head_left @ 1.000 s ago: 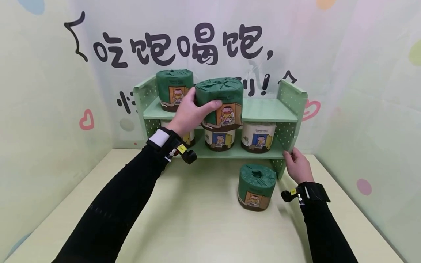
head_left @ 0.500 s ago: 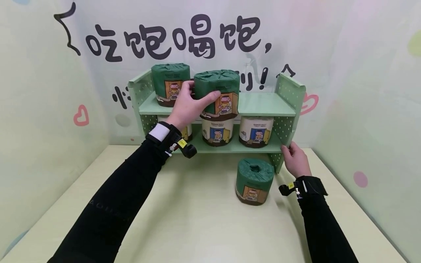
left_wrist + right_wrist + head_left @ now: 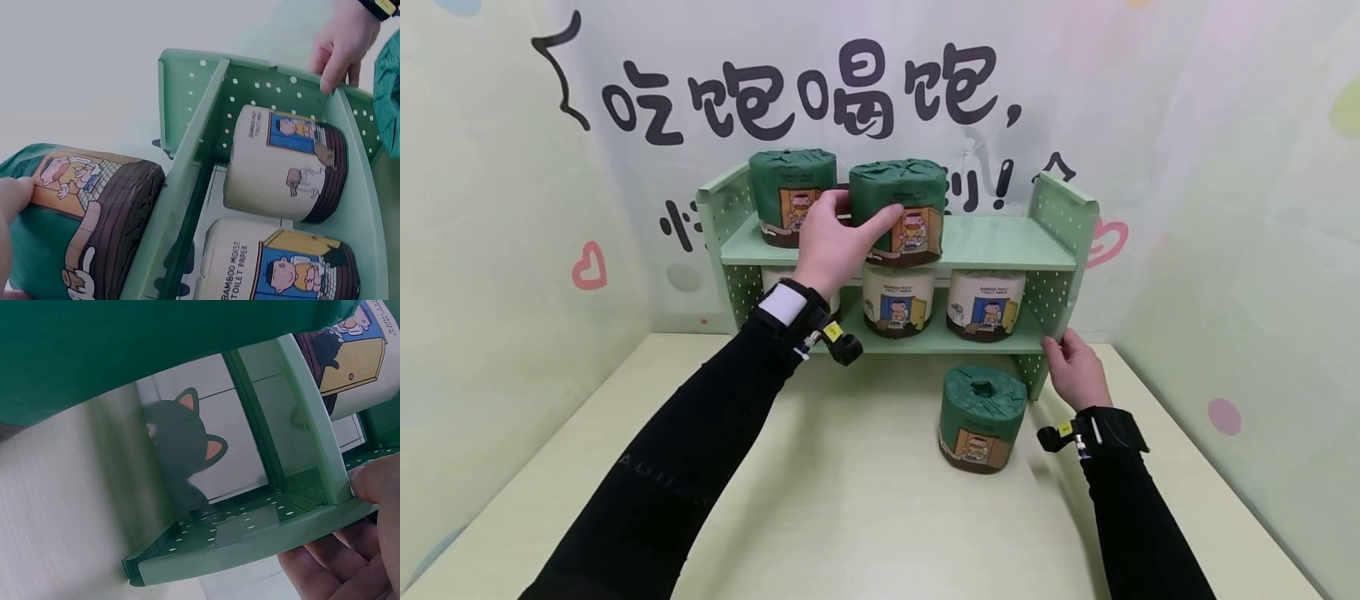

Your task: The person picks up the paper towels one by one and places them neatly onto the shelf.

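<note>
My left hand (image 3: pixel 835 246) grips a green-wrapped toilet paper roll (image 3: pixel 898 187) upright at the upper board of a green shelf rack (image 3: pixel 1007 237). In the left wrist view the roll's brown base (image 3: pixel 134 219) is right by that board's front edge; full contact cannot be made out. Left of it on the same board stands another green roll (image 3: pixel 793 179). My right hand (image 3: pixel 1078 375) holds the rack's right side panel, with thumb and fingers on either side of it in the right wrist view.
Cream-wrapped rolls stand on the lower board: a middle one (image 3: pixel 897 300), a right one (image 3: pixel 987 304), and one (image 3: pixel 777 275) mostly behind my left wrist. Another green roll (image 3: pixel 982 421) stands on the pale table (image 3: pixel 850 500) before the rack. A printed backdrop (image 3: pixel 1075 83) hangs behind.
The roll in my left hand has moved back toward the rack, and its base is now level with the upper board's front edge. My right hand stays on the side panel.
</note>
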Action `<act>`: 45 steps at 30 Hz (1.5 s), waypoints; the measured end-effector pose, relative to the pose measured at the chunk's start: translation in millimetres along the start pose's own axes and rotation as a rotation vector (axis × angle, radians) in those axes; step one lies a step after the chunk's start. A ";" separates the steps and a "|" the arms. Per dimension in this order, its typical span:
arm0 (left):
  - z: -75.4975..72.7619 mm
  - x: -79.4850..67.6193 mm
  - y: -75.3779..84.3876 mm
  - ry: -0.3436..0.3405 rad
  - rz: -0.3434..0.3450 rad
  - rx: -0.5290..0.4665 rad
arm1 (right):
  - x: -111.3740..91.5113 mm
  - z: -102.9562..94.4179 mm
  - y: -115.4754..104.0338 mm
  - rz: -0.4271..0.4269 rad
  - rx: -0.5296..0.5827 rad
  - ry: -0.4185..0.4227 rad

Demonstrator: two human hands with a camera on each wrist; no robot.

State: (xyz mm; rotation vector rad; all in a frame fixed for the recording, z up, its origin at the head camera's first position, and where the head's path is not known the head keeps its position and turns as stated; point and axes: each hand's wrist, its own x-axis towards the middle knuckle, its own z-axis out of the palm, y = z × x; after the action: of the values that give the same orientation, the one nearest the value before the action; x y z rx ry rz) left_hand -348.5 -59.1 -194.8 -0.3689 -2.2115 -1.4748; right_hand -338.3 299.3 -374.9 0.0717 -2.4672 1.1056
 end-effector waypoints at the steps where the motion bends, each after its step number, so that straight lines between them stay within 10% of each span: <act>1: 0.5 0.7 -0.2 0.001 0.003 0.010 | -0.1 0.0 0.0 0.001 -0.001 0.000; 15: 9.6 11.2 -0.6 0.027 0.072 0.162 | -1.4 -0.2 -0.9 0.008 0.005 -0.001; 45: 14.3 23.9 -4.0 -0.021 -0.011 0.258 | -2.5 1.4 -1.0 0.024 0.010 0.002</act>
State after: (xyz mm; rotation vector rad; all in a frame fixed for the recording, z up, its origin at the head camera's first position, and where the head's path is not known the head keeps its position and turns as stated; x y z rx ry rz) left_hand -374.1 -48.2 -190.5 -0.2877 -2.3865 -1.1750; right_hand -336.4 297.3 -376.0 0.0444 -2.4672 1.1281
